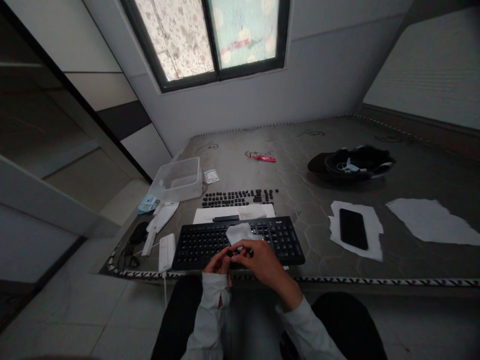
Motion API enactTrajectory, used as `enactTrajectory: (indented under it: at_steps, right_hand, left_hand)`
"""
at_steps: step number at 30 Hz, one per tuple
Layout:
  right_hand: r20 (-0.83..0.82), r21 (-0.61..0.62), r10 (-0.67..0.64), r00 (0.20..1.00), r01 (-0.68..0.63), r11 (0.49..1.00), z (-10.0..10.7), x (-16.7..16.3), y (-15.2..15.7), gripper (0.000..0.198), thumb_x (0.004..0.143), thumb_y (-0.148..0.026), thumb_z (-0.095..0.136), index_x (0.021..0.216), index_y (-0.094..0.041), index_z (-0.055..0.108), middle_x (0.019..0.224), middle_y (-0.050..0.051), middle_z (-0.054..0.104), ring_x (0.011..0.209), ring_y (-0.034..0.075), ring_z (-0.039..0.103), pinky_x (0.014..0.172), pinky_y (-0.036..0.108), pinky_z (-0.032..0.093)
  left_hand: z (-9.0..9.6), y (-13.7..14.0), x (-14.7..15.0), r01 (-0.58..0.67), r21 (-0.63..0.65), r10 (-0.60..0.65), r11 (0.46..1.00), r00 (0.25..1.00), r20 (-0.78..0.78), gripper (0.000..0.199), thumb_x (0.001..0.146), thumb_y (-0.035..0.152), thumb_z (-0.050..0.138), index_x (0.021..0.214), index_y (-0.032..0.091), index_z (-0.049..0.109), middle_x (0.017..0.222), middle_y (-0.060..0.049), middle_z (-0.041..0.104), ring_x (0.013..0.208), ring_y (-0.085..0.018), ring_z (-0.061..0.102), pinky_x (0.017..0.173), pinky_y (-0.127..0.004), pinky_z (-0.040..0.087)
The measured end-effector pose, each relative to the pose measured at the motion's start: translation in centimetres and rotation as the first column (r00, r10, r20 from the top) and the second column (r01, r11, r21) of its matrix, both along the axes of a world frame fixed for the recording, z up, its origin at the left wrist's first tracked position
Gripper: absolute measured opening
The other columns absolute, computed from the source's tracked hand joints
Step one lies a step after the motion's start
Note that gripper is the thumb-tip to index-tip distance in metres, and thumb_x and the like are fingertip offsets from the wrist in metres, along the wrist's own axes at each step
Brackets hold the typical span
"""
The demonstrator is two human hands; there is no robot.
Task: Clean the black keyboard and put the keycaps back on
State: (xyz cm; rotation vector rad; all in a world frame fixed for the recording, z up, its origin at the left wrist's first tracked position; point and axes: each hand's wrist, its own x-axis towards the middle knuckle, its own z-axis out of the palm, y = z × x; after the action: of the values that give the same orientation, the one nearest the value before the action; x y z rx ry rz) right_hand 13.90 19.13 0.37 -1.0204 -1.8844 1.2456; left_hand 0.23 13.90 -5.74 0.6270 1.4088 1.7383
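Observation:
Both my hands meet just over the front edge of a black keyboard (202, 242), with a small black keycap (230, 254) between their fingertips. My left hand (217, 262) is closed on it from the left. From the other side, the thumb and forefinger of my right hand (260, 260) pinch at the same piece. Right behind the fingers a crumpled white tissue (240, 232) rests over the keyboard; whether my right hand touches it I cannot tell. Many loose keycaps (225, 199) lie in rows beyond the keyboard, next to a white sheet (204, 215).
To the left are a clear plastic box (182, 182), a white power strip (167, 252) and dark cables (129, 252). A phone (353, 229) lies on white paper at the right, below a black cap (352, 164). A red packet (262, 158) lies farther back.

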Motion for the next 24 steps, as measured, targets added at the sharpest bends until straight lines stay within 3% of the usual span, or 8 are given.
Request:
enactTrajectory:
  at_steps: [2,4,8,11,13,16,19,24]
  right_hand:
    - [0.041,0.034,0.013,0.999,-0.015,0.999,-0.2,0.0,0.1,0.021,0.078,-0.032,0.071,0.099,-0.028,0.073,0.065,-0.004,0.067,0.061,0.013,0.059,0.061,0.024,0.042]
    - [0.109,0.126,-0.077,0.991,0.063,0.990,-0.5,-0.1,0.2,0.020,0.080,-0.033,0.069,0.099,-0.028,0.072,0.069,-0.002,0.068,0.068,0.016,0.061,0.067,0.028,0.044]
    - [0.258,0.418,-0.308,0.916,0.182,0.890,-1.6,-0.6,0.4,0.020,0.081,-0.030,0.068,0.100,-0.026,0.070,0.097,0.007,0.070,0.093,0.025,0.059,0.081,0.038,0.043]
    - [0.332,0.469,-0.333,0.882,0.152,0.870,-2.1,-0.9,0.4,0.009,0.083,-0.028,0.065,0.088,-0.025,0.072,0.097,0.008,0.071,0.095,0.027,0.058,0.082,0.040,0.041]
    - [0.306,0.406,-0.341,0.889,0.202,0.891,-2.0,-1.1,0.2,0.012,0.085,-0.032,0.062,0.084,-0.024,0.072,0.086,0.006,0.072,0.088,0.025,0.061,0.081,0.039,0.042]
    - [0.143,0.163,-0.296,0.944,0.272,0.948,-1.4,-1.7,-0.1,0.022,0.086,-0.041,0.058,0.088,-0.024,0.072,0.078,0.004,0.072,0.074,0.021,0.064,0.071,0.032,0.045]
    - [-0.030,-0.034,-0.182,0.983,0.181,0.983,-1.0,-2.4,-0.6,0.026,0.084,-0.045,0.059,0.081,-0.022,0.072,0.074,0.002,0.072,0.066,0.018,0.064,0.061,0.028,0.046]
    - [-0.194,-0.128,-0.099,0.976,0.075,0.989,-1.3,-3.1,-0.8,0.031,0.083,-0.049,0.059,0.082,-0.021,0.073,0.083,0.005,0.073,0.078,0.020,0.066,0.070,0.030,0.050]
  left_hand:
    - [0.0,0.2,0.1,-0.029,-0.003,0.029,1.000,0.999,0.026,0.052,0.054,0.052,0.084,0.090,0.017,0.074,0.059,0.000,0.074,0.021,-0.001,0.042,0.023,-0.010,0.027]
    - [0.1,0.3,0.1,-0.053,-0.013,0.053,0.999,0.998,0.019,0.054,0.053,0.053,0.084,0.092,0.017,0.073,0.067,-0.002,0.076,0.021,-0.001,0.042,0.023,-0.011,0.027]
    - [0.0,0.3,0.0,-0.054,-0.025,0.054,0.998,0.999,-0.004,0.057,0.054,0.056,0.083,0.094,0.017,0.071,0.077,-0.004,0.078,0.021,-0.001,0.042,0.022,-0.013,0.029]
    - [-0.1,0.2,-0.3,-0.031,-0.026,0.032,0.999,0.999,0.003,0.055,0.057,0.055,0.081,0.094,0.017,0.070,0.082,-0.006,0.078,0.021,-0.001,0.043,0.023,-0.013,0.029]
    - [-0.1,0.1,-0.6,-0.018,-0.030,0.017,0.999,1.000,-0.013,0.054,0.058,0.055,0.081,0.095,0.016,0.070,0.081,-0.007,0.078,0.022,-0.002,0.045,0.023,-0.014,0.030]
    - [0.2,0.0,-1.0,-0.024,-0.031,0.021,0.999,0.997,-0.078,0.052,0.057,0.054,0.081,0.090,0.016,0.072,0.077,-0.005,0.077,0.025,-0.003,0.046,0.025,-0.015,0.034]
    - [0.6,-0.2,-1.2,-0.053,-0.020,0.049,0.998,0.985,-0.168,0.049,0.057,0.057,0.080,0.082,0.016,0.074,0.071,-0.005,0.076,0.029,-0.004,0.048,0.029,-0.016,0.036]
    - [0.1,-0.3,-1.8,-0.061,-0.037,0.055,0.997,0.988,-0.146,0.053,0.060,0.057,0.078,0.092,0.014,0.073,0.056,-0.001,0.071,0.027,-0.006,0.046,0.028,-0.017,0.035]
